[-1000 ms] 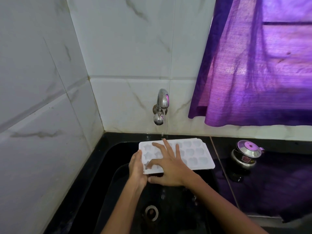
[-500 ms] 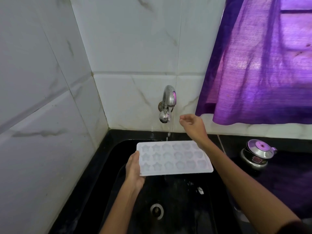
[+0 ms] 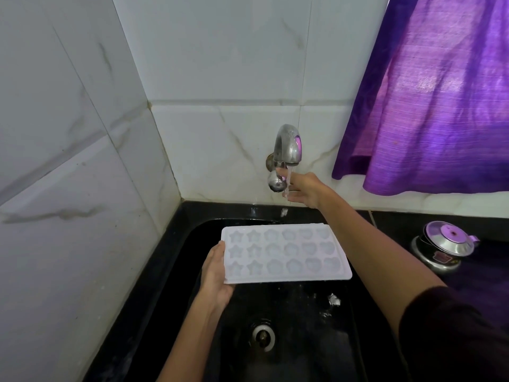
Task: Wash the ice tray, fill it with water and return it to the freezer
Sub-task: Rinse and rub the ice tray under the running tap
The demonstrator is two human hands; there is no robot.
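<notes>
1. Head view, where things are: the ice tray (image 3: 285,253) is held level over the black sink (image 3: 176,271), below and just in front of the tap (image 3: 286,150). The left hand (image 3: 216,274) grips its left short end, fingers underneath and thumb at the rim.
2. The right hand (image 3: 304,190) reaches up to the tap; its fingers are at the knob under the spout, in the running water. I cannot tell whether they pinch the knob or only touch it.
3. Risks, as I judge them: one hand carries the whole tray by one end, so the far end could dip and a wet grip could slip, dropping it into the sink. The stream falls behind the tray's back edge, so nothing fills until the tray moves under the tap. A harder flow could splash onto the tabletop (image 3: 391,224) and the steel pot (image 3: 443,248) right of the tap.
4. Orientation: the tray's moulds face up; its long axis runs left to right, parallel to the wall behind the tap.
</notes>
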